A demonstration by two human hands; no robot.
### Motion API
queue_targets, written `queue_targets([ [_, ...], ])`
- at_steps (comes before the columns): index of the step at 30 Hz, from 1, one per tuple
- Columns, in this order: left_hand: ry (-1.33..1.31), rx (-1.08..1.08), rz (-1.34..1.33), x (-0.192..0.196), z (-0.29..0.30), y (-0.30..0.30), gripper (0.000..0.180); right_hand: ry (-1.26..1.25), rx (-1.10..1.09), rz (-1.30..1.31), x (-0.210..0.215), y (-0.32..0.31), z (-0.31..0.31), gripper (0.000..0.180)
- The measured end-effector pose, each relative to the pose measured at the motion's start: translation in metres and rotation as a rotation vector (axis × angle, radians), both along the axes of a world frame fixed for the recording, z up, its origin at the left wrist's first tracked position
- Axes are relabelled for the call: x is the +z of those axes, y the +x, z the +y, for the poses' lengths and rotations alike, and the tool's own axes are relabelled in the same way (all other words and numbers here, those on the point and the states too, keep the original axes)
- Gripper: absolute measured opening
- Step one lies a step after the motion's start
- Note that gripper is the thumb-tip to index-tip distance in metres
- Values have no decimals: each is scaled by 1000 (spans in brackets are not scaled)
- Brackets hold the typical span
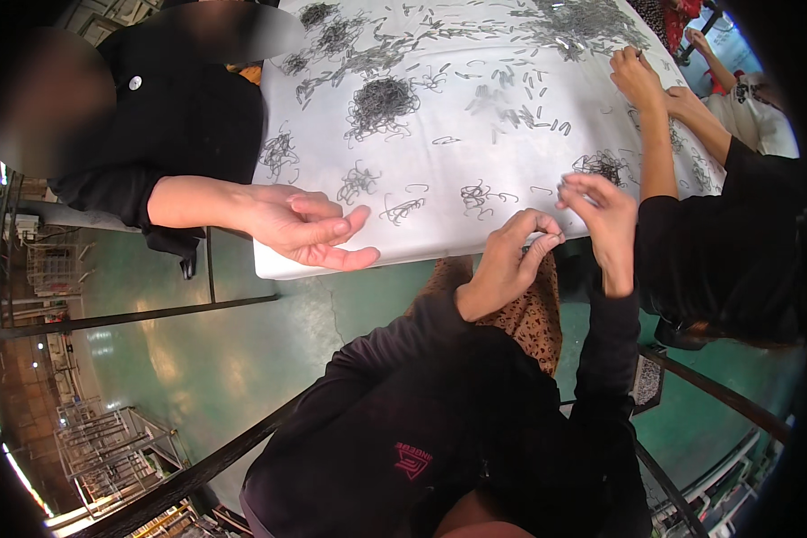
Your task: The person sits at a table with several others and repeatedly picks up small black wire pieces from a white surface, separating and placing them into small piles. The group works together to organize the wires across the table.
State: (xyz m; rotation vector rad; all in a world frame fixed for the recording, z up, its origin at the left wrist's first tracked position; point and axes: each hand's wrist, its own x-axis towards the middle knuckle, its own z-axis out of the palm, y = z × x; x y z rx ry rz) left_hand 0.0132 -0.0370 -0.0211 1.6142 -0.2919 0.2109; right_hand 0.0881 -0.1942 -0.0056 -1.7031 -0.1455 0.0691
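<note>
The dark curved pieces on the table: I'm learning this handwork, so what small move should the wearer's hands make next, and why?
Perhaps bring the right hand slightly toward the left hand: they are close but apart, and the left looks pinched. Whether either holds a piece is too small to tell; loose dark curved pieces lie just beyond the left.

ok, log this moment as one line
left hand: pinched, any held piece unclear | right hand: curled, over table edge, hold unclear | nearby: dark wire hooks, loosely heaped on white-covered table
</note>
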Motion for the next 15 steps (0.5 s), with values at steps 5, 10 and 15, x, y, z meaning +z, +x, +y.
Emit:
queue_targets([
  [5,40,-54,-12,3,-4,5,8,150,-90,-78,34,-50,-4,21],
  [10,121,5,-87,12,-3,6,7,139,-139,-108,36,-55,-6,21],
  [15,205,69,-241,0,0,12,8,270,-220,-115,20,-56,0,21],
])
